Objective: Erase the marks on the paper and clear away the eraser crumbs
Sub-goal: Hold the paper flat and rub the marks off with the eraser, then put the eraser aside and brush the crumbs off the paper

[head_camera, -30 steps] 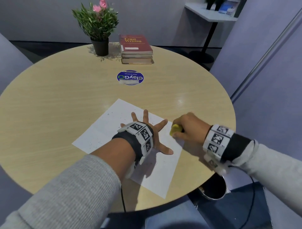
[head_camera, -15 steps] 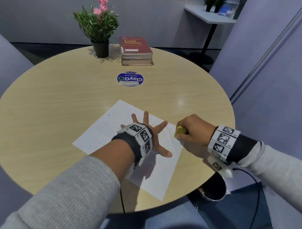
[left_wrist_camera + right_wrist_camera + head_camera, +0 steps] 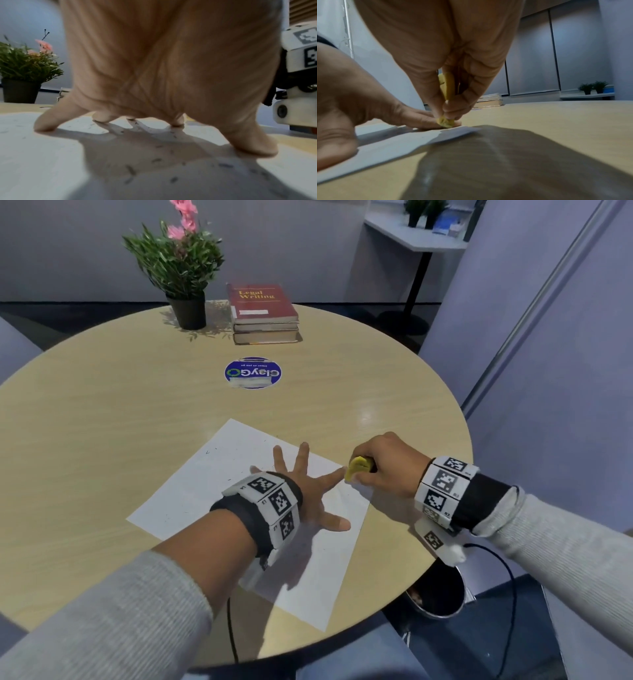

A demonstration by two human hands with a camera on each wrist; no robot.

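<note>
A white sheet of paper (image 3: 219, 474) lies on the round wooden table (image 3: 102, 412), angled, near its front edge. My left hand (image 3: 308, 491) presses flat on the paper with its fingers spread. Dark eraser crumbs (image 3: 154, 161) are scattered over the sheet under and around that hand. My right hand (image 3: 383, 470) pinches a yellow eraser (image 3: 358, 467) between thumb and fingers. The eraser's tip (image 3: 446, 122) touches the paper's right corner, right beside my left index fingertip (image 3: 426, 121).
A potted plant (image 3: 181, 268) with pink flowers and a stack of books (image 3: 263, 313) stand at the table's far side. A round blue sticker (image 3: 252, 373) lies mid-table. A dark bin (image 3: 435, 594) sits on the floor under the right edge.
My right hand with the eraser has shifted slightly right and back again at the paper's right corner, a short rubbing motion. My left hand has stayed spread on the sheet.
</note>
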